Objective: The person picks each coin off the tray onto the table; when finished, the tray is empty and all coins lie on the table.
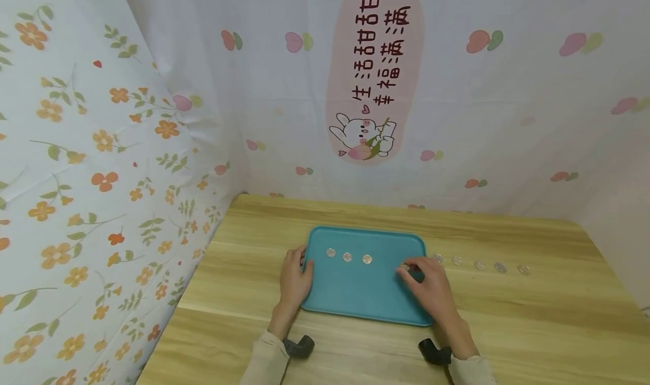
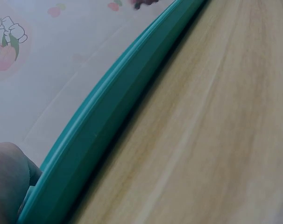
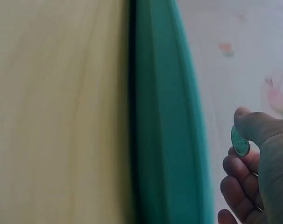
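Note:
A blue-green tray [image 1: 355, 297] lies on the wooden table. My left hand [image 1: 294, 280] grips its left edge, thumb at the rim and fingers along the outer side. Part of that hand [image 2: 8, 182] also shows at the rim in the left wrist view. Over the right part of the tray, my right hand [image 1: 431, 286] pinches a coin [image 3: 240, 141] between thumb and forefinger, the other fingers curled below. On the tray, three silvery coins lie in a row: a left coin [image 1: 331, 252], a middle coin [image 1: 347, 257] and a right coin [image 1: 367, 259].
Right of the tray, several more coins [image 1: 479, 265] lie in a row on the table [image 1: 538, 317]. A printed cloth [image 1: 264, 91] hangs behind the table, and a flowered cloth [image 1: 91, 176] hangs along the left side. Each wrist wears a dark camera mount [image 1: 301, 347].

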### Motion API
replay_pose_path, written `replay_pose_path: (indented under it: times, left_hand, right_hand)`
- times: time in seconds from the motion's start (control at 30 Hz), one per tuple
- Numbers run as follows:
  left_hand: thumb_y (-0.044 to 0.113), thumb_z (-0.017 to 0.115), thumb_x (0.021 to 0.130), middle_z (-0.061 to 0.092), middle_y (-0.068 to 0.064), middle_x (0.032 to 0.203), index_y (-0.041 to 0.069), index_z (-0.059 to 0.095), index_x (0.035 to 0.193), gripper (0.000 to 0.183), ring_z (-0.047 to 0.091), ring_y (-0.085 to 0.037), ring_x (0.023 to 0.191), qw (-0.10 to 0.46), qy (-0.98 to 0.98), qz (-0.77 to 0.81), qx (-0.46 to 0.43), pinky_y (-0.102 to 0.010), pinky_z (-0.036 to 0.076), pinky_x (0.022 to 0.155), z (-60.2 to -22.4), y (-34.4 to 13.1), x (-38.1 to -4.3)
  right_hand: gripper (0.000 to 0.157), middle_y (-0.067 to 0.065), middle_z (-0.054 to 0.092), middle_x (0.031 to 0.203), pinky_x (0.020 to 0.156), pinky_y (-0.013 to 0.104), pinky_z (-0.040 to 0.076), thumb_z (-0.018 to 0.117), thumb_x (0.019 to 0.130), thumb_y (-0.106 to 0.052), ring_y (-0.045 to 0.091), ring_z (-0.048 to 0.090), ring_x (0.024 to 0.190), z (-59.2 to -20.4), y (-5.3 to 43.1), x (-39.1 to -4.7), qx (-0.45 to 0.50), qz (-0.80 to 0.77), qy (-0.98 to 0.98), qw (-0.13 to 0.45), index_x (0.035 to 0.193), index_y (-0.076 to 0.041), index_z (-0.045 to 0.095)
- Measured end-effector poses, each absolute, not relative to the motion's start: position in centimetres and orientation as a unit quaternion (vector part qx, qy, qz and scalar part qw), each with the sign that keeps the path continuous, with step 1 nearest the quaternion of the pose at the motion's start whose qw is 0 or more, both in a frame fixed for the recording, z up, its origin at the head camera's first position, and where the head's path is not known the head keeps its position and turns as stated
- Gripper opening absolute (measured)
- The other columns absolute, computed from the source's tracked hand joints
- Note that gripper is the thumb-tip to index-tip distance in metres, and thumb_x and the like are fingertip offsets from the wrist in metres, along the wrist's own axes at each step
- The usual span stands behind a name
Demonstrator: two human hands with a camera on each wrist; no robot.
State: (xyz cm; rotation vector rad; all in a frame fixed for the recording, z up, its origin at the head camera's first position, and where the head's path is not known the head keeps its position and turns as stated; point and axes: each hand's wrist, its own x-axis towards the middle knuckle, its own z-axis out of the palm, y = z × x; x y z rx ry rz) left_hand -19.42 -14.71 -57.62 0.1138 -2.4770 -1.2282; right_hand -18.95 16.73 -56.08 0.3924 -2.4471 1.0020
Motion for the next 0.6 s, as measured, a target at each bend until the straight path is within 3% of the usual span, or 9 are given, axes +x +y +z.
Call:
replay_pose_path:
  times: [0.17,0.33,0.47,0.6]
  left_hand:
    - [0.006,0.063,0.091,0.062,-0.015,0.106,0.0,0.061,0.129,0.038,0.058,-0.026,0.094,0.188,-0.879,-0.436,0.036,-0.042,0.048,0.082,-57.5,-14.7,-19.4]
    - [0.006,0.063,0.091,0.062,-0.016,0.107,-0.001,0.061,0.129,0.039,0.059,-0.027,0.096,0.182,-0.879,-0.439,0.036,-0.043,0.049,0.084,-57.5,-14.8,-19.4]
    - [0.006,0.063,0.091,0.062,-0.017,0.107,-0.001,0.061,0.13,0.039,0.059,-0.028,0.096,0.184,-0.876,-0.444,0.037,-0.044,0.049,0.084,-57.6,-14.9,-19.5]
    - [0.006,0.063,0.091,0.062,-0.016,0.107,-0.001,0.06,0.13,0.039,0.059,-0.027,0.096,0.183,-0.88,-0.437,0.033,-0.043,0.049,0.085,-57.7,-15.0,-19.6]
  right_hand:
    - [0.023,0.006,0.068,0.091,0.076,0.016,0.038,0.081,0.082,-0.013,0.005,0.05,0.086,-56.9,20.7,-17.9,0.089,0.373,-0.895,0.229,0.102,-0.004,0.073]
    - [0.028,0.008,0.069,0.099,0.08,0.02,0.038,0.075,0.089,-0.021,-0.004,0.043,0.094,-57.7,24.1,-16.8,0.013,0.364,-0.909,0.204,0.111,-0.003,0.071]
    - [0.027,0.01,0.069,0.098,0.079,0.019,0.038,0.073,0.091,-0.02,0.002,0.044,0.093,-57.7,25.6,-16.7,-0.013,0.368,-0.907,0.205,0.11,-0.002,0.07]
    - [0.026,0.015,0.068,0.098,0.079,0.023,0.037,0.073,0.091,-0.019,0.017,0.05,0.093,-57.6,26.1,-16.7,-0.011,0.359,-0.909,0.21,0.107,0.001,0.07]
